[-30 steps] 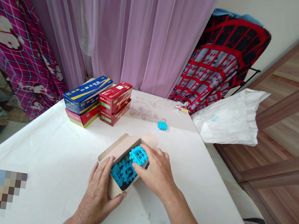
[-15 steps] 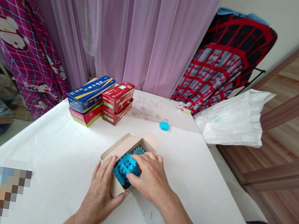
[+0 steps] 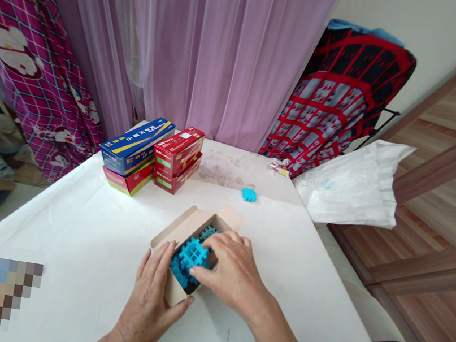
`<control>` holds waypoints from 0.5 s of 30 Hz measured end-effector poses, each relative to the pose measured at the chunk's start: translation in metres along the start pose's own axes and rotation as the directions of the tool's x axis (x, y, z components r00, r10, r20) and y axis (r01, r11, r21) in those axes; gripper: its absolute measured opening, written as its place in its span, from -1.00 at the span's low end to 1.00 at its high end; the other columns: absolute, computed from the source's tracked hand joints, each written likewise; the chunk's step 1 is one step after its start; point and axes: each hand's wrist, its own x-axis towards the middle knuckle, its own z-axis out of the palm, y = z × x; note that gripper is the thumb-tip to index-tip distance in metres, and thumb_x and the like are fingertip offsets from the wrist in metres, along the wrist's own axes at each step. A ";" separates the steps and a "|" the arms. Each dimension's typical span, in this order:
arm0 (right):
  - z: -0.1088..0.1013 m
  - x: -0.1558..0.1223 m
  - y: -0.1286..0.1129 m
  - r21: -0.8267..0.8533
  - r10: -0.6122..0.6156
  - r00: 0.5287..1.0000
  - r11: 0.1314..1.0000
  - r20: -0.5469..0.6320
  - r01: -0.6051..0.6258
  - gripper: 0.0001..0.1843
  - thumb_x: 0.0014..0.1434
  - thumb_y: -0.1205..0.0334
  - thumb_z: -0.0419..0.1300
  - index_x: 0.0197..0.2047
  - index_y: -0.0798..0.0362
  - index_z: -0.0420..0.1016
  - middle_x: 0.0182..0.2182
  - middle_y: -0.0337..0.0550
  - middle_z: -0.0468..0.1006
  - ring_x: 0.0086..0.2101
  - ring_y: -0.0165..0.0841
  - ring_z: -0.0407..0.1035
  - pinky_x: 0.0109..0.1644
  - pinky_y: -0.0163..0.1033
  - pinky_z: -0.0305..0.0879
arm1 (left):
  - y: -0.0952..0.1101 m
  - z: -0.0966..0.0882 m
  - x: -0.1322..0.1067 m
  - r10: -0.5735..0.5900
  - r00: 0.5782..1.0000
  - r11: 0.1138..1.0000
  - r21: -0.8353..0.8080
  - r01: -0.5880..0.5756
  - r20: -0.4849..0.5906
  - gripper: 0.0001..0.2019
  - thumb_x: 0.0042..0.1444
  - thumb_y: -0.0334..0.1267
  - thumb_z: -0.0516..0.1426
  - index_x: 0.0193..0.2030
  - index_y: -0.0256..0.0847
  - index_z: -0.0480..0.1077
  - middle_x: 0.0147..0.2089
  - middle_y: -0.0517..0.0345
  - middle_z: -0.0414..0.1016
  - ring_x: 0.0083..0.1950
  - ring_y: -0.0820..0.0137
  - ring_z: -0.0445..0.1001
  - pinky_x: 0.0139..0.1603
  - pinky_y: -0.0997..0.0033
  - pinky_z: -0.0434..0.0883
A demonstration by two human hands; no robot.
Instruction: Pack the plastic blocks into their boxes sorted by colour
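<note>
An open cardboard box (image 3: 172, 294) lies on the table, its long flap folded out to the left. My left hand (image 3: 150, 291) grips the near left end of the box, fingers along one side and thumb at the near corner. Inside are several blue plastic interlocking pieces (image 3: 179, 272). My right hand (image 3: 233, 269) reaches over the box's right side. Between its thumb and fingers is a bright blue toothed building piece (image 3: 193, 254) with a window-like grid in its middle, tilted above the others. The fingers partly cover its right edge.
A single blue piece (image 3: 249, 195) lies on the white table (image 3: 83, 246) beyond the box. Two red boxes (image 3: 176, 155) are stacked at the back left, beside a blue box (image 3: 135, 143) on a red-green box (image 3: 130, 179). A white bag (image 3: 350, 183) stands at the right edge.
The blue piece in my right hand has turned, so its flat gridded face now shows more fully. My left hand stays on the box. The view has shifted slightly.
</note>
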 end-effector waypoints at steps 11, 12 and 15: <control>-0.016 0.112 0.154 -0.180 0.581 0.797 0.777 -0.162 -0.603 -0.29 0.21 -0.02 0.15 0.33 0.11 0.13 0.06 0.13 0.50 0.03 -0.16 0.42 0.02 -0.18 0.26 | -0.005 0.004 -0.001 0.021 0.999 0.999 0.051 -0.019 -0.045 -0.13 0.15 -0.03 0.12 0.47 -0.27 -0.21 0.32 -0.23 0.29 0.30 0.05 0.31 0.32 -0.07 0.22; -0.008 0.120 0.158 -0.183 0.599 0.786 0.764 -0.155 -0.618 -0.25 0.20 -0.07 0.16 0.34 0.11 0.10 0.06 0.15 0.49 0.04 -0.14 0.41 0.02 -0.17 0.26 | -0.006 0.004 -0.001 0.034 0.998 0.998 0.063 -0.031 -0.049 -0.13 0.15 -0.04 0.13 0.47 -0.30 -0.21 0.31 -0.24 0.30 0.30 0.04 0.31 0.31 -0.07 0.23; 0.013 0.141 0.162 -0.174 0.636 0.755 0.735 -0.159 -0.655 -0.17 0.15 -0.16 0.18 0.35 0.07 0.08 0.07 0.15 0.47 0.05 -0.11 0.39 0.02 -0.13 0.27 | -0.010 0.005 -0.002 0.065 0.997 0.994 0.092 -0.060 -0.044 -0.13 0.14 -0.07 0.13 0.46 -0.36 -0.20 0.30 -0.28 0.30 0.30 0.04 0.31 0.30 -0.03 0.26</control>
